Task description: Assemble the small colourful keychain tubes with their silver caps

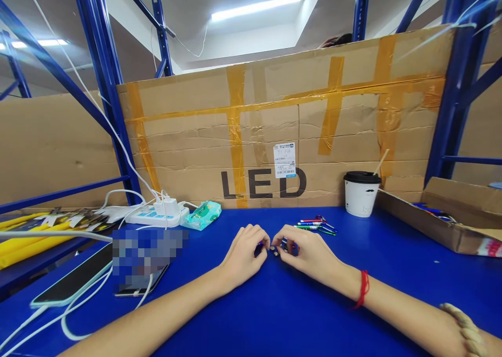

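My left hand [248,250] is over the middle of the blue table, fingers curled and thumb turned in toward the forefinger. Facing it, my right hand [308,247] is curled the same way, its fingertips almost meeting the left ones. Small shiny metal pieces [273,249] show between the two hands, by the right fingertips. What either hand grips is too small and too covered to name. Just beyond my right hand lie several slim shiny pieces [315,224] in red, blue and green, their kind unclear.
A white lidded cup [360,197] with a stirrer stands at the back right, beside an open cardboard box [451,231]. At left are a phone [74,278], white cables, a power strip [151,217] and a green packet [204,214]. A tall cardboard panel [188,153] closes the back.
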A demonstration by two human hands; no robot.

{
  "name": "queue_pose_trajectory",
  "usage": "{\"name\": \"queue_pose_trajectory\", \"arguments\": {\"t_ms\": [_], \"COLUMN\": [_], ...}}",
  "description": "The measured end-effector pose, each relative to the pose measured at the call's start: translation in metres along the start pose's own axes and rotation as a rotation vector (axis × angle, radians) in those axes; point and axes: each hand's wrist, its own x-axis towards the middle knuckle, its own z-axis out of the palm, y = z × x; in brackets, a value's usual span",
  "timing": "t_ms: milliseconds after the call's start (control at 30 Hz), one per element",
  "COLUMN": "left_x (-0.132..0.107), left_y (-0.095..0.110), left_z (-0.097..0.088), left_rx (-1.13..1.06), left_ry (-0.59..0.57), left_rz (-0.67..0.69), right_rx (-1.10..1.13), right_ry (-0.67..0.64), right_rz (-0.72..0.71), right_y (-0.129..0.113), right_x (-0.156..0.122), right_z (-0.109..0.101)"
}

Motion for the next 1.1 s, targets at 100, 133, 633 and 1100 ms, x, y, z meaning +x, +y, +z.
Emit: {"name": "queue_pose_trajectory", "arguments": {"t_ms": [100, 133, 633, 1100], "left_x": [0.0, 0.001, 0.0, -0.001], "left_y": [-0.001, -0.002, -0.001, 0.001], "left_z": [0.001, 0.002, 0.002, -0.001], "left_rx": [-0.011, -0.015, -0.015, 0.0], "left_ry": [-0.027, -0.032, -0.04, -0.079], "left_rz": [-0.006, -0.007, -0.02, 0.006], "right_rx": [-0.003, -0.002, -0.027, -0.762], "right_ry": [-0.001, -0.003, -0.008, -0.182], "right_rz": [0.002, 0.004, -0.007, 0.467], "right_y": [-0.001, -0.002, 0.001, 0.044], "right_x": [0.001, 0.001, -0.001, -0.002], "right_z": [-0.001, -0.001, 0.001, -0.013]}}
